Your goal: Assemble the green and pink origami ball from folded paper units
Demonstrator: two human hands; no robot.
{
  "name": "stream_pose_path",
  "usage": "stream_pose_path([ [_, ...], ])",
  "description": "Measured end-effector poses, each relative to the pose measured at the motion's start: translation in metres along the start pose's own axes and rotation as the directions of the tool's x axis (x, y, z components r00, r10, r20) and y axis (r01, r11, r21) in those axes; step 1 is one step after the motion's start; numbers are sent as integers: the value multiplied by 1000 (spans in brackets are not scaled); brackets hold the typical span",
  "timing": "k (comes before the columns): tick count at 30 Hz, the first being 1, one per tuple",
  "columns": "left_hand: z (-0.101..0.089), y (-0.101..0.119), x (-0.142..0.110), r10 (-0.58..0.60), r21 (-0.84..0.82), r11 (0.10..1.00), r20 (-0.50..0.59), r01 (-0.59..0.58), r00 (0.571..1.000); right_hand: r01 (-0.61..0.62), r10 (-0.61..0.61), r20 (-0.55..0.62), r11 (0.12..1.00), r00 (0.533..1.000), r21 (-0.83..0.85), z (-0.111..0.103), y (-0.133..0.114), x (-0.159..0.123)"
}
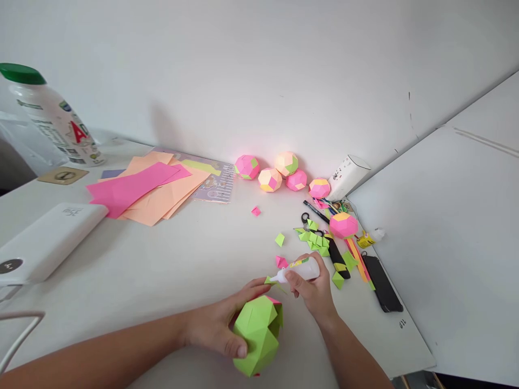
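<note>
Left hand [221, 327]: mine, spread around the near side of a green ball [255, 337] of folded paper, low in view over the table [182, 270]; thumb on the front, fingers behind, presumably to steady it while leaving its open right side free. Right hand [314, 289]: mine, closed about a white bottle [307, 268], tipped nearly level, nozzle toward my left fingertips and a green piece [268, 280] there, I judge to place a drop precisely; whether it touches, I cannot tell. Green scraps [316, 239], heaped right of centre with scissors [305, 217] and a cutter [338, 259], probably for easy reach. Pink ball [247, 167], in a group of paper balls by the wall, seemingly kept out of the way. Paper sheets [141, 192], pink and peach, stacked left. Markings: drink bottle [60, 121], green cap, large red "A", the rest unclear; power bank [52, 240], grey characters upside down, not surely legible; white bottle, coloured label, too small to read; yellow bottle [366, 239], dark print, illegible; table's right corner, handwritten characters, uncertain.
</note>
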State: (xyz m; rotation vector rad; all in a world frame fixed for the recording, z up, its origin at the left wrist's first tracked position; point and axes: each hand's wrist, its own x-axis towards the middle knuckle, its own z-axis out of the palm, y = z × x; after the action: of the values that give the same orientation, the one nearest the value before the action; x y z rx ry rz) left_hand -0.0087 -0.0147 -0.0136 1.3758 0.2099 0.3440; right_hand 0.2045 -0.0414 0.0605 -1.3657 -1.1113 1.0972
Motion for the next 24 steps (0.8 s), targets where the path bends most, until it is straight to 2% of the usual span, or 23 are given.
stream_pose_path([
  [10,-2,-5,-1,-1,31,1000,-11,2,1000,45,-45,12,998,999,-32,-1,2,-2],
  [24,-1,-4,-1,-2,34,999,-5,3,1000,33,-33,-3,997,999,-69,-2,-1,-2],
])
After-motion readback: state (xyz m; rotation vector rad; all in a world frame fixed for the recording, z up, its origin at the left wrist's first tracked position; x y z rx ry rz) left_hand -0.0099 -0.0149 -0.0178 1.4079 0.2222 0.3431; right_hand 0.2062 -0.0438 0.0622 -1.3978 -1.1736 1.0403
